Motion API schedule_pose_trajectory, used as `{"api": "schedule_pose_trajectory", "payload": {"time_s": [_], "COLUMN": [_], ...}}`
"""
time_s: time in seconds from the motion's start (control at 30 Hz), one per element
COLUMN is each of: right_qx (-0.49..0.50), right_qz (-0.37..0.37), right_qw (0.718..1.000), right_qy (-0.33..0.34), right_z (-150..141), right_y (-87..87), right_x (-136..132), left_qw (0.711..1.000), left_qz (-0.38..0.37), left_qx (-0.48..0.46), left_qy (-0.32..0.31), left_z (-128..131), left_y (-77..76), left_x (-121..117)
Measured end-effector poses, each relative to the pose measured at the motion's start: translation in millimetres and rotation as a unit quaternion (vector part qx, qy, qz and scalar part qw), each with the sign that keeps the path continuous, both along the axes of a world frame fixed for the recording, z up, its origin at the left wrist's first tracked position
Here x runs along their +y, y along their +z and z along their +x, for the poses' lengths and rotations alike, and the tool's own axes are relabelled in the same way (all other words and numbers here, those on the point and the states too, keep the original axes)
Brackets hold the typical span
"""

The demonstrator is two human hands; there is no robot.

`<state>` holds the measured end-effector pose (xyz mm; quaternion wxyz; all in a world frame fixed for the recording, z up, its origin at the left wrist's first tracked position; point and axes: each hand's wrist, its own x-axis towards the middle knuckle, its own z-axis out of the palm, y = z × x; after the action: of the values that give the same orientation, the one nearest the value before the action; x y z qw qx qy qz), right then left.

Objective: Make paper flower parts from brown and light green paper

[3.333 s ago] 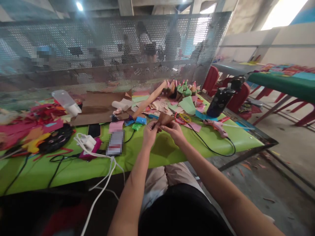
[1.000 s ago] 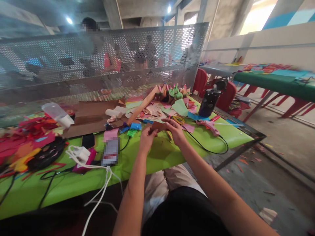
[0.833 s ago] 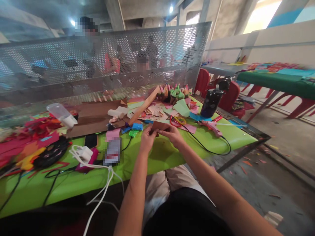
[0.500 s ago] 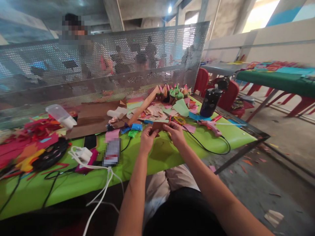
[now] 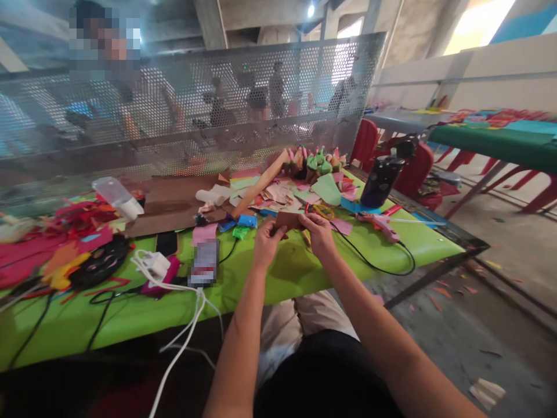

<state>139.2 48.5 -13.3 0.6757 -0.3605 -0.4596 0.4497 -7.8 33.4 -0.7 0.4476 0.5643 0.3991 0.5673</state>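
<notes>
A small piece of brown paper (image 5: 288,220) is stretched between my two hands, just above the green-covered table (image 5: 243,273). My left hand (image 5: 267,239) pinches its left end between thumb and fingers. At the right end, my right hand (image 5: 318,232) is closed on the paper in the same way. A thin yellowish stick (image 5: 307,240) shows beside the right hand; whether that hand also holds it I cannot tell. Just behind lie yellow-handled scissors-like loops (image 5: 321,211) and scattered paper scraps (image 5: 278,194).
A pink glue gun (image 5: 385,226) with a black cord and a dark bottle (image 5: 380,181) stand to the right. Phone (image 5: 204,262), white cables (image 5: 191,319) and a black roll (image 5: 102,261) lie left. Paper cones (image 5: 319,161) sit at the back, before a perforated metal screen (image 5: 183,110).
The brown paper was bent up in a peak and is now held flatter between both hands. My right hand briefly lifted over its top edge, then gripped the right end again. The view shifted slightly.
</notes>
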Motion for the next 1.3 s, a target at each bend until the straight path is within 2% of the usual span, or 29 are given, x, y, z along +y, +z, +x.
{"api": "schedule_pose_trajectory", "payload": {"time_s": [0.43, 0.67, 0.77, 1.0, 1.3], "right_qx": [-0.056, -0.048, -0.044, 0.007, 0.014], "right_qz": [0.019, 0.019, 0.015, 0.009, 0.000], "right_qw": [0.998, 0.999, 0.999, 1.000, 0.999], "right_qy": [0.033, 0.013, 0.013, -0.024, -0.049], "right_z": [2.5, 3.8, 3.5, 4.0, 5.1], "right_y": [-2.5, -3.1, -2.0, -2.1, -4.8], "right_x": [3.5, 4.3, 4.0, 3.7, 5.8], "left_qw": [0.985, 0.979, 0.983, 0.998, 0.997], "left_qz": [0.072, 0.047, 0.036, -0.043, -0.013], "left_qx": [0.157, 0.200, 0.181, 0.046, 0.077], "left_qy": [0.013, 0.008, 0.000, 0.021, 0.012], "left_z": [-3.9, -4.5, -5.2, -9.2, -8.2], "left_y": [-10.4, -5.8, -6.7, -11.9, -10.3], "left_x": [2.0, 0.2, 2.3, 8.6, 7.1]}}
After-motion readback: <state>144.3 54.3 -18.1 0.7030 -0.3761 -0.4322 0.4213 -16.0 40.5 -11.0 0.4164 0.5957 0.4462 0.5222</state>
